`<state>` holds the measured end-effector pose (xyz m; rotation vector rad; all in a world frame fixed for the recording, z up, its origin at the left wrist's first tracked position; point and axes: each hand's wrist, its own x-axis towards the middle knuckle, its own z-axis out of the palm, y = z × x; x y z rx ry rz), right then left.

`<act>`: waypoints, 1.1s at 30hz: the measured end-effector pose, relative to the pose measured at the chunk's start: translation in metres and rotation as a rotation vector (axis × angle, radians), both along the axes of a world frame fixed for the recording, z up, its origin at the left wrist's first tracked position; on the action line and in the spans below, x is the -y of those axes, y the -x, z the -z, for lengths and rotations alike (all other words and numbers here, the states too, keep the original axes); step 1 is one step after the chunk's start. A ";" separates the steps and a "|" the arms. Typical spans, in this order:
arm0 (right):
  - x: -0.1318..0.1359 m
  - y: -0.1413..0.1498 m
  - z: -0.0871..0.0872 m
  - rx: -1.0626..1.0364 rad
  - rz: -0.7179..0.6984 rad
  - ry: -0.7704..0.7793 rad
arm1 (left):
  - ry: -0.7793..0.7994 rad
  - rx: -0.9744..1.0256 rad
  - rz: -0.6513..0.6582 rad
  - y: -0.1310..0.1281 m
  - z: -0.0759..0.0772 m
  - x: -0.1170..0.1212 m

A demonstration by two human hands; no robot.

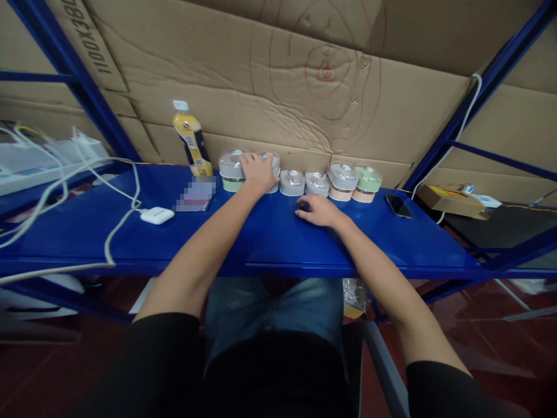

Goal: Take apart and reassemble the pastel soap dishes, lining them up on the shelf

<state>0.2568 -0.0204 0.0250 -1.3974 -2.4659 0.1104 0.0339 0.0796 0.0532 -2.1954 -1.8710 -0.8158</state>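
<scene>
My left hand is closed over the top of a small grey container with a clear lid. Its fingers reach across the lid and hide part of the container. Just left of it, another grey container sits stacked on a green one. My right hand rests on the blue table with its fingers loosely bent and apart, holding nothing. In front of it stand two single grey containers, one beside the other. Farther right are a grey-on-pink stack and a green-on-pink stack.
A yellow drink bottle stands at the back left, near a blurred-out flat item. A white earphone case and white cables lie left. A phone lies right. Cardboard walls the back.
</scene>
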 end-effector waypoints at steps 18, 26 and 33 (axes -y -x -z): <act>0.001 -0.002 -0.002 -0.019 0.049 0.012 | -0.072 0.059 0.092 -0.003 -0.002 0.018; -0.002 -0.034 -0.018 -0.391 0.201 -0.264 | -0.196 0.023 0.499 0.017 0.013 0.073; 0.004 -0.031 -0.012 -0.347 -0.212 -0.011 | -0.007 -0.047 0.906 0.040 0.041 0.110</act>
